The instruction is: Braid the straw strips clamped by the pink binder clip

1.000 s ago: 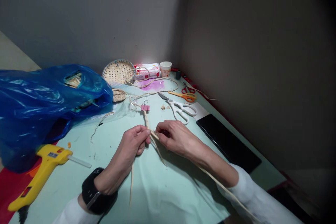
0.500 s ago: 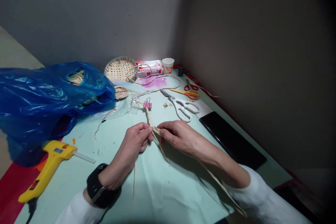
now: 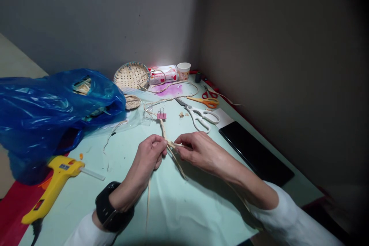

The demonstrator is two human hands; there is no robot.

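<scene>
A pale straw-coloured braid [image 3: 163,127] runs toward me from a pink binder clip [image 3: 161,116]. My left hand [image 3: 150,153] pinches the braid's near end between thumb and fingers. Just right of it, my right hand [image 3: 198,150] grips one flat strand close to the same point. Between the hands a loose strand [image 3: 179,165] slants down to the right over the cloth. Another thin strand [image 3: 148,200] hangs below my left hand. A further length passes under my right forearm, mostly hidden.
Left are a blue plastic bag [image 3: 57,103] and a yellow glue gun [image 3: 53,188]. White scissors [image 3: 198,117], orange scissors [image 3: 206,102] and a black tablet-like slab [image 3: 255,153] lie right. Behind stand a woven basket [image 3: 132,76], a paper cup [image 3: 183,71] and a coiled cord [image 3: 184,82].
My right fingers have shifted slightly on their strand, which now shows between thumb and forefinger. The strand's tail by my right forearm has swung inward. My left hand keeps its pinch.
</scene>
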